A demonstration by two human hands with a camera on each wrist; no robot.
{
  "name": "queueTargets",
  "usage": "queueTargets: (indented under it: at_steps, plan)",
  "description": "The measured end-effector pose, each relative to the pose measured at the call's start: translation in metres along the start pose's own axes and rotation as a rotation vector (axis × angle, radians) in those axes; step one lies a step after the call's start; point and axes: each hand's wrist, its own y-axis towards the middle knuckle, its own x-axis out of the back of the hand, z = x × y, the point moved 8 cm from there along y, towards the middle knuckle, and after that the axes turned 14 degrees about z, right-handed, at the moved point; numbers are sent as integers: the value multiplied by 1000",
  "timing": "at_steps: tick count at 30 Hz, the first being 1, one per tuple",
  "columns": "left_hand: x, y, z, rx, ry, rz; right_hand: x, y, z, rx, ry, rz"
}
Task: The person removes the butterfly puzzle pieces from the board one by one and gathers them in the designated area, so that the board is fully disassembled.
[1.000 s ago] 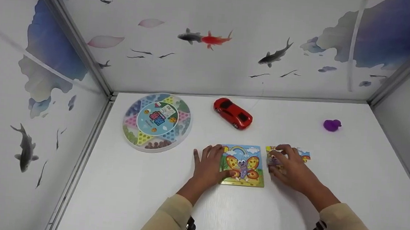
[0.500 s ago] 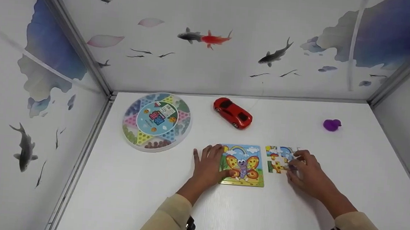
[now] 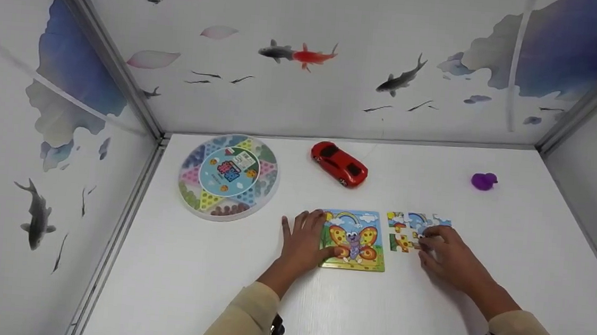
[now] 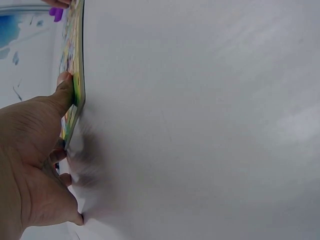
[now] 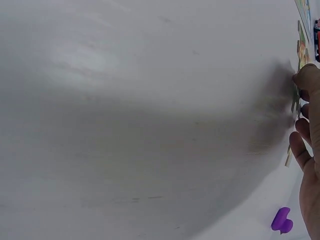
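My left hand [image 3: 304, 247] rests at the left edge of a square butterfly puzzle board [image 3: 353, 225], its thumb on the picture and its other fingers spread along the edge and table. In the left wrist view, the thumb [image 4: 63, 87] presses on the board's top face. To the board's right lie several loose jigsaw pieces [image 3: 399, 242], spread in rough rows on the white table. Over the right side of these, my right hand [image 3: 453, 259] pinches a jigsaw piece between thumb and curled fingers, which mostly hide it. The right wrist view shows those fingertips low at the tabletop.
A round marble board game [image 3: 197, 202] in clear packaging lies at the back left. Behind the puzzle is a red toy car [image 3: 339, 165]. A purple rubber duck [image 3: 484, 181] sits at the back right. Printed wall panels [image 3: 335, 101] enclose the table's back and sides.
My right hand has moved right across the loose pieces, uncovering those on the left, then shifted slightly so the top right piece shows. The left hand and the board stay put.
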Motion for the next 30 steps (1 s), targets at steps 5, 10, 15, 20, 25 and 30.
queueTargets:
  at_steps: [5,10,15,20,25,30]
  plan:
    - [1,1,0,-5,0,-7,-1,-2,1,28,-14,-33]
    - [2,3,-1,-16,1,-12,-1,-1,-1,-16,19,9]
    - [3,3,-1,-18,-3,-13,-1,0,-2,-46,35,33]
    - [2,3,-1,-14,-1,-12,0,0,-2,-37,22,28]
    - [-1,1,-1,-13,15,1,0,1,2,-23,17,38]
    - [-1,0,0,-7,8,-11,6,4,7,-9,6,14]
